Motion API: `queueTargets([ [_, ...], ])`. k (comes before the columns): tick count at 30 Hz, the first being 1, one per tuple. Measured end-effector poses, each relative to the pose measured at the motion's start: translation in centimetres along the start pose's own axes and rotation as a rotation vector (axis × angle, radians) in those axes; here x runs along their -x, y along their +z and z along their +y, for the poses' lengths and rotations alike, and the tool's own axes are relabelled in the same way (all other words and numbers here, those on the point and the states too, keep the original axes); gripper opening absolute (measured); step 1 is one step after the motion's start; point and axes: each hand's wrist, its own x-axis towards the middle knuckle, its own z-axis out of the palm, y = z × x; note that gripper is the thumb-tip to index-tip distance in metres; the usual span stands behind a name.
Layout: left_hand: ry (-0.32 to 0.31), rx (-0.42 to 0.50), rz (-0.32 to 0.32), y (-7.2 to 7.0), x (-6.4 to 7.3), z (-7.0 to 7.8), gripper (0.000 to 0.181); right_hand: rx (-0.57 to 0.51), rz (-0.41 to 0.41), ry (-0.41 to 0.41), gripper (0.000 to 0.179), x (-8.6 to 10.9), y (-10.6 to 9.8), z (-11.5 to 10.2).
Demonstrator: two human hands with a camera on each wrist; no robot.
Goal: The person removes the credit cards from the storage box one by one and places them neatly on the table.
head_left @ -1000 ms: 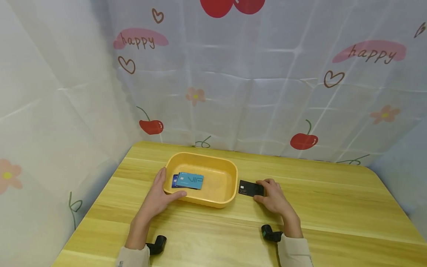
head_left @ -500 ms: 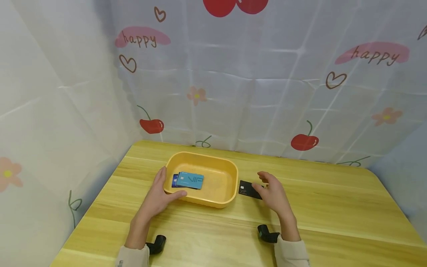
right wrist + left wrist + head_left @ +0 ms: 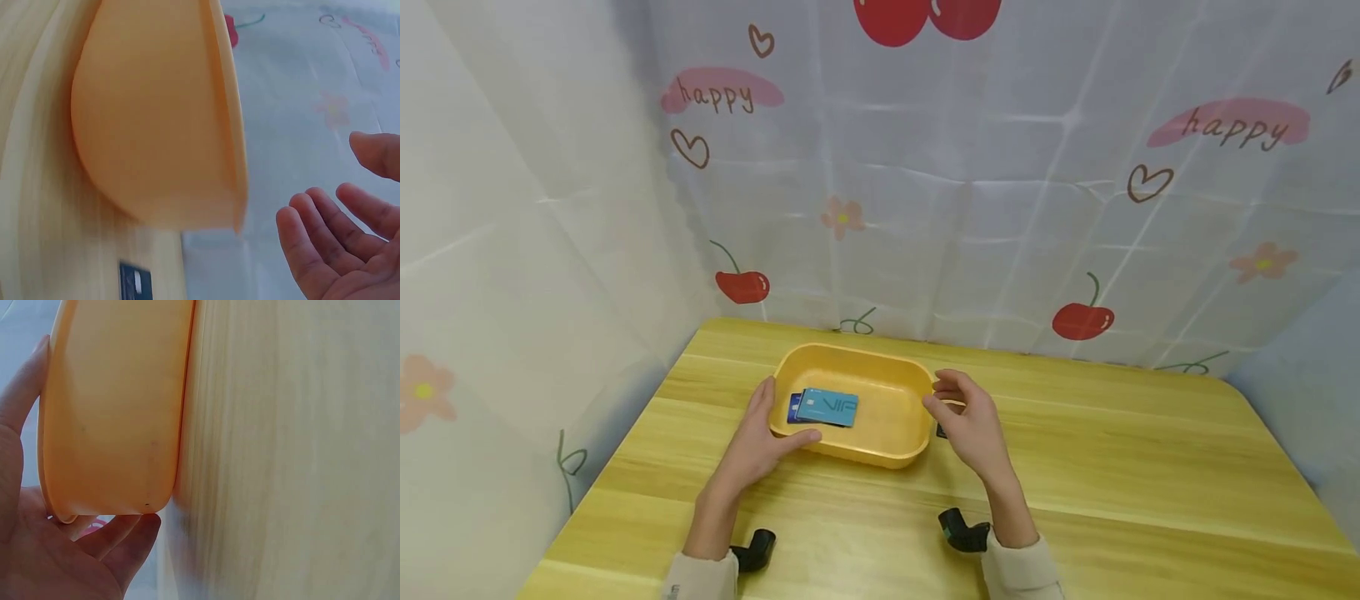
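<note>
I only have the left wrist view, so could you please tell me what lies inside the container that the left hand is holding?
Observer: The head view shows a light-blue VIP card inside the container, lying partly over a darker blue card.

Operator: Thank you; could you also tell me whether the right hand is holding anything?

Observer: It holds nothing; the right wrist view shows its fingers open, with a gap between them and the container.

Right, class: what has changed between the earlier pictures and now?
The right grip has let go of the black card and moved left toward the right end of the yellow basket. Unchanged: card on the table, left grip on the basket, blue cards inside.
</note>
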Motion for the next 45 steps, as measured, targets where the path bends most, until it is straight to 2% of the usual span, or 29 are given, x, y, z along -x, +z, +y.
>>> queueTargets([
  [6,0.001,0.019,0.006,0.3,0.2,-0.2,0.12,-0.054,-0.027,-0.026,0.042,-0.3,3.7,0.0],
  [13,0.005,0.051,-0.004,0.9,0.1,-0.1,0.116,-0.052,-0.128,-0.065,0.041,-1.5,7.0,-0.1],
  [21,0.009,0.023,0.014,0.3,0.3,-0.1,0.116,0.056,-0.209,-0.078,0.04,-3.4,9.2,-0.9],
  [27,0.018,0.035,0.022,0.2,0.2,-0.2,0.116,0.081,-0.261,-0.079,0.039,-4.4,11.1,-1.3],
  [32,0.026,0.035,0.027,0.2,0.0,-0.2,0.115,0.115,-0.26,-0.021,0.042,-4.9,12.2,-0.7],
  [35,0.031,0.039,0.029,0.3,0.0,-0.1,0.115,0.153,-0.263,0.012,0.043,-4.9,12.6,-0.3],
  [41,0.021,0.035,0.019,0.3,-0.1,0.0,0.116,0.198,-0.27,0.028,0.045,-5.1,12.9,0.1],
  [45,0.007,0.045,0.018,0.2,0.0,0.0,0.118,0.237,-0.306,0.047,0.048,-5.4,13.2,0.1],
])
